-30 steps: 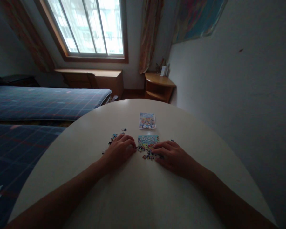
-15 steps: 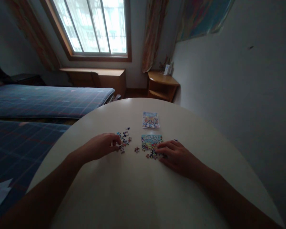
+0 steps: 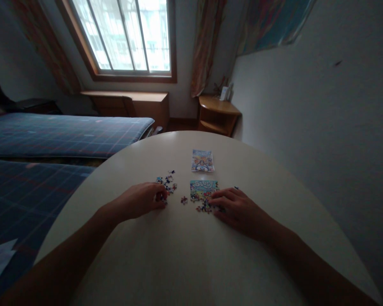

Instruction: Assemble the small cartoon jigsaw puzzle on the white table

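My left hand [image 3: 140, 200] is at the near side of a loose pile of jigsaw pieces [image 3: 169, 185], fingers curled and thumb drawn in on a small piece [image 3: 164, 203] at the fingertips, partly hidden. A partly assembled jigsaw puzzle [image 3: 201, 191], with a green-blue top and lettering, lies right of the pile; its lower edge is uneven. My right hand [image 3: 234, 207] rests over its lower right part, fingers stretched out and slightly bent, covering some pieces. One single jigsaw piece [image 3: 184, 199] lies between the pile and the puzzle.
Behind the puzzle, a printed picture packet [image 3: 203, 161] lies on the round white table [image 3: 178, 255]. A small dark piece [image 3: 236, 188] is just beyond my right hand. Plaid mattresses [image 3: 67, 136] stand to the left, a wall to the right, and a corner shelf [image 3: 218, 105] beyond the table.
My left hand has shifted slightly right and nearer to me, its fingers curling in at the pile's near edge. My right hand stays on the puzzle.
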A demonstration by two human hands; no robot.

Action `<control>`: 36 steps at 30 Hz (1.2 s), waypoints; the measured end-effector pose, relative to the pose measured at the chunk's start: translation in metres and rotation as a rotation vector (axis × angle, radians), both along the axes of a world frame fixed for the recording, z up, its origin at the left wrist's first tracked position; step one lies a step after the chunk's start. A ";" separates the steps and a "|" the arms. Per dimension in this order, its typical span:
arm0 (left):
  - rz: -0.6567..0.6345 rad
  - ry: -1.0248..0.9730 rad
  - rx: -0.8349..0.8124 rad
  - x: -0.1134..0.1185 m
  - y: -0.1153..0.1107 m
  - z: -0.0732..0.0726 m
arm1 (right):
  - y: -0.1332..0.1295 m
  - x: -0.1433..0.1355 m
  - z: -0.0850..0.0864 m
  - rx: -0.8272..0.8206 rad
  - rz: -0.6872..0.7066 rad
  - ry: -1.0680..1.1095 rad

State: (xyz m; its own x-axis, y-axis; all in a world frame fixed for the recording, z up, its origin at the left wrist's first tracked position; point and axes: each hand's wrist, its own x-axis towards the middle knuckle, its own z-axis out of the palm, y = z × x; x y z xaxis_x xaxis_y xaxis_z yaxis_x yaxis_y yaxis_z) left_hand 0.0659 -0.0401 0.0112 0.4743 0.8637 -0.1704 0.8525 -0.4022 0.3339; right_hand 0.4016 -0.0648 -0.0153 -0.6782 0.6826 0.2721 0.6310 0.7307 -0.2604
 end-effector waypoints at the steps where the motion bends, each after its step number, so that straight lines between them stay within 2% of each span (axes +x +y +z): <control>1: -0.011 -0.014 -0.001 0.000 0.000 0.000 | 0.000 0.000 0.001 -0.001 0.001 -0.001; 9: -0.173 -0.139 -0.063 0.004 -0.010 0.006 | -0.002 -0.003 0.002 -0.008 -0.015 0.002; 21: -0.244 -0.182 -0.105 0.024 -0.020 0.005 | -0.003 0.008 0.017 -0.001 -0.080 0.082; 25: -0.284 -0.244 -0.087 0.036 -0.022 -0.001 | -0.006 0.007 0.020 -0.008 -0.094 0.105; 27: -0.233 -0.305 -0.043 0.048 -0.026 -0.007 | -0.010 0.001 0.020 -0.020 -0.102 0.127; 30: -0.042 -0.531 -0.011 0.072 -0.036 -0.016 | -0.018 -0.011 0.020 -0.041 -0.104 0.157; 33: 0.168 -0.729 -0.054 0.090 -0.046 -0.018 | -0.026 -0.022 0.020 -0.038 -0.087 0.206; 36: 0.246 -0.881 -0.137 0.098 -0.051 -0.017 | -0.031 -0.029 0.020 0.008 -0.067 0.258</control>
State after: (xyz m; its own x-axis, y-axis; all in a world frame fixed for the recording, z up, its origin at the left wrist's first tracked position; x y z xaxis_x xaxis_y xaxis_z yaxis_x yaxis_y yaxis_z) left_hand 0.1640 -0.0908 -0.0055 0.2865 0.9564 0.0565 0.3243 -0.1523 0.9336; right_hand 0.3725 -0.0957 0.0045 -0.5389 0.7208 0.4359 0.5913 0.6923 -0.4136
